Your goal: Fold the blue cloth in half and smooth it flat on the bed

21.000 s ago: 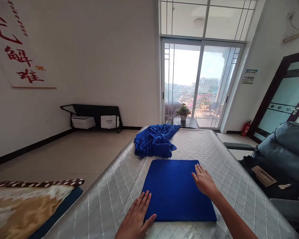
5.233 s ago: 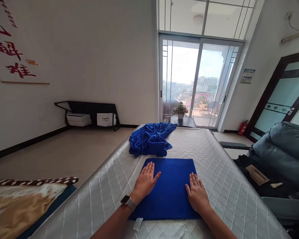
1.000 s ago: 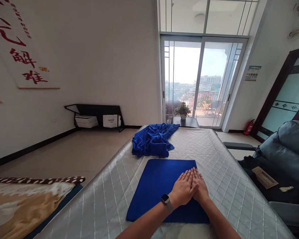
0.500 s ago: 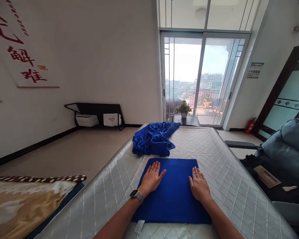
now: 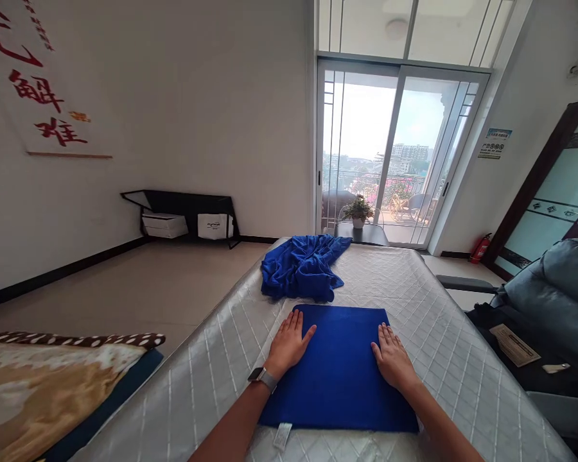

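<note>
Flat, square-folded deep-blue plush towel (image 5: 340, 369), laid on a silver quilted mattress cover (image 5: 443, 346). Left hand (image 5: 289, 343) and right hand (image 5: 392, 359) are pressed on it palm-down, fingers spread, nothing gripped. A crumpled blue cloth (image 5: 303, 266) is heaped beyond.

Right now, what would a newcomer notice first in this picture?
Two hands, left hand and right hand, lie flat on a folded blue towel on the silver quilted bed. Beyond it sits a crumpled blue towel, before the bright glass doors.
</note>
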Motion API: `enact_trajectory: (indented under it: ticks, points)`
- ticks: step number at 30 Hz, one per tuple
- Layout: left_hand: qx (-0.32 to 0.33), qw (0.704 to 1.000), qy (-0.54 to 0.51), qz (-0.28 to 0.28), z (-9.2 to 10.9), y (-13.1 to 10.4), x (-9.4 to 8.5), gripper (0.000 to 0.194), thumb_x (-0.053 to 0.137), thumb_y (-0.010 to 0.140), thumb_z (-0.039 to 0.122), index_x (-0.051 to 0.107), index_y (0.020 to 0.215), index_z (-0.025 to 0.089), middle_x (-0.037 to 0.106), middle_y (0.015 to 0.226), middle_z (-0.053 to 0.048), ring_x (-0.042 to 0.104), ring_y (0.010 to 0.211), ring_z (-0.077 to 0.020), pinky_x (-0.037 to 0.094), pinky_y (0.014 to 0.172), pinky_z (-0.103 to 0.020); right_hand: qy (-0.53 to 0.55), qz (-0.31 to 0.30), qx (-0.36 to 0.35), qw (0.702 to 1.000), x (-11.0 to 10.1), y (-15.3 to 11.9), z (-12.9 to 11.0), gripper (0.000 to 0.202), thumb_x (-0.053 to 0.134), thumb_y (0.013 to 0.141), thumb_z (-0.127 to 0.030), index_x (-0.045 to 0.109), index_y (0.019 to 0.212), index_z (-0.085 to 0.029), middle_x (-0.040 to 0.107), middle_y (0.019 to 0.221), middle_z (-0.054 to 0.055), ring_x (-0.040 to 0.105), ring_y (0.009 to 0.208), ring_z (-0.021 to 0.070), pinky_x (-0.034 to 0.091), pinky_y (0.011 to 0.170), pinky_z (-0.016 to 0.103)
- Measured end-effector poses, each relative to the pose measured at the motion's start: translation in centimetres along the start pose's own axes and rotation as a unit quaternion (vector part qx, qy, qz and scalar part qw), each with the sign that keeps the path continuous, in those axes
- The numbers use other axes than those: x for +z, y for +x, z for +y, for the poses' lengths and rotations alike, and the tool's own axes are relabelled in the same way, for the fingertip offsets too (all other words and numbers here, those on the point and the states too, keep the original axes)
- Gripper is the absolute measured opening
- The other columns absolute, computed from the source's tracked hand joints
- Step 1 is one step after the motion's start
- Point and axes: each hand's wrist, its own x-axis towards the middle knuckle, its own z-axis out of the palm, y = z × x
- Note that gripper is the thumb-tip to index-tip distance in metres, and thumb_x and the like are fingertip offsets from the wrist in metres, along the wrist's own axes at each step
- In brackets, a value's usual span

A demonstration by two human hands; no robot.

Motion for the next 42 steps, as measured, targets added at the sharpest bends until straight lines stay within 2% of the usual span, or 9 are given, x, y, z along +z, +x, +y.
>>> enact_trajectory:
  ticks: [6, 12, 16, 23, 33, 38, 40, 42]
  points:
    - [-0.003, 1.000, -0.010, -0.008, 0.1, -0.1, -0.8, 0.085, 0.018, 0.097, 0.068, 0.037, 0.150, 0.004, 0.033, 0.157, -0.020, 0.026, 0.147, -0.0314, 0.025, 0.119, -0.048, -0.020, -0.045, -0.002, 0.999, -1.8, 0.9, 0.3, 0.072, 0.018, 0.098, -0.050, 0.021, 0.156, -0.007, 0.016, 0.163, 0.009, 0.010, 0.151, 0.0202, 0.008, 0.122, 0.038]
    - [-0.011, 0.999, -0.015, -0.030, 0.3, -0.2, -1.4, 0.088, 0.017, 0.097, 0.068, 0.034, 0.150, 0.001, 0.028, 0.158, -0.021, 0.023, 0.148, -0.0305, 0.022, 0.120, -0.045, -0.016, -0.026, -0.024, 0.999, -3.5, 4.4, -0.6, 0.069, 0.016, 0.100, -0.047, 0.020, 0.157, -0.008, 0.016, 0.163, 0.008, 0.008, 0.151, 0.0188, 0.006, 0.122, 0.036]
    - [-0.006, 1.000, -0.012, -0.025, 0.1, -0.3, -1.3, 0.088, 0.016, 0.097, 0.068, 0.034, 0.151, 0.001, 0.029, 0.158, -0.021, 0.024, 0.148, -0.0309, 0.022, 0.120, -0.046, -0.008, -0.017, -0.025, 1.000, -2.7, 5.5, -0.4, 0.068, 0.016, 0.100, -0.046, 0.019, 0.157, -0.008, 0.014, 0.164, 0.008, 0.009, 0.151, 0.0185, 0.007, 0.122, 0.034]
    - [0.000, 1.000, -0.008, -0.025, 0.1, 0.1, -0.8, 0.084, 0.020, 0.098, 0.067, 0.034, 0.151, 0.004, 0.027, 0.159, -0.020, 0.023, 0.148, -0.0304, 0.022, 0.119, -0.046, 0.004, 0.025, -0.014, 1.000, -0.6, 6.0, 0.8, 0.066, 0.018, 0.100, -0.042, 0.020, 0.156, -0.008, 0.018, 0.163, 0.008, 0.012, 0.151, 0.0176, 0.009, 0.122, 0.034]
    - [-0.005, 0.999, 0.000, -0.045, 1.1, -0.1, -1.4, 0.083, 0.017, 0.099, 0.065, 0.032, 0.151, 0.002, 0.026, 0.159, -0.020, 0.021, 0.149, -0.0281, 0.020, 0.121, -0.045, 0.017, 0.030, -0.017, 0.999, -0.6, 6.2, 1.4, 0.066, 0.019, 0.099, -0.041, 0.021, 0.156, -0.007, 0.019, 0.163, 0.009, 0.014, 0.151, 0.0196, 0.009, 0.122, 0.036]
    - [-0.007, 0.997, 0.040, -0.060, 1.4, 0.2, -1.8, 0.083, 0.019, 0.098, 0.065, 0.035, 0.150, 0.003, 0.031, 0.157, -0.021, 0.026, 0.147, -0.0322, 0.023, 0.119, -0.047, 0.025, 0.034, -0.016, 0.999, -0.7, 6.0, 1.8, 0.066, 0.020, 0.099, -0.040, 0.022, 0.156, -0.007, 0.019, 0.163, 0.010, 0.014, 0.151, 0.0196, 0.009, 0.122, 0.036]
    - [-0.025, 0.996, 0.063, -0.050, 2.1, 0.6, -2.1, 0.086, 0.021, 0.096, 0.068, 0.038, 0.148, 0.002, 0.036, 0.154, -0.023, 0.029, 0.145, -0.0360, 0.024, 0.118, -0.050, 0.028, 0.035, -0.017, 0.999, -0.7, 5.9, 1.8, 0.066, 0.020, 0.099, -0.040, 0.022, 0.156, -0.007, 0.019, 0.163, 0.010, 0.013, 0.151, 0.0195, 0.009, 0.122, 0.036]
    - [-0.023, 0.997, 0.067, -0.030, 3.9, 1.1, -2.6, 0.087, 0.020, 0.096, 0.069, 0.041, 0.147, 0.002, 0.041, 0.152, -0.023, 0.032, 0.144, -0.0378, 0.025, 0.117, -0.052, 0.034, 0.033, -0.016, 0.999, -0.8, 5.9, 1.8, 0.066, 0.020, 0.099, -0.040, 0.021, 0.156, -0.007, 0.018, 0.163, 0.009, 0.012, 0.151, 0.0193, 0.009, 0.122, 0.036]
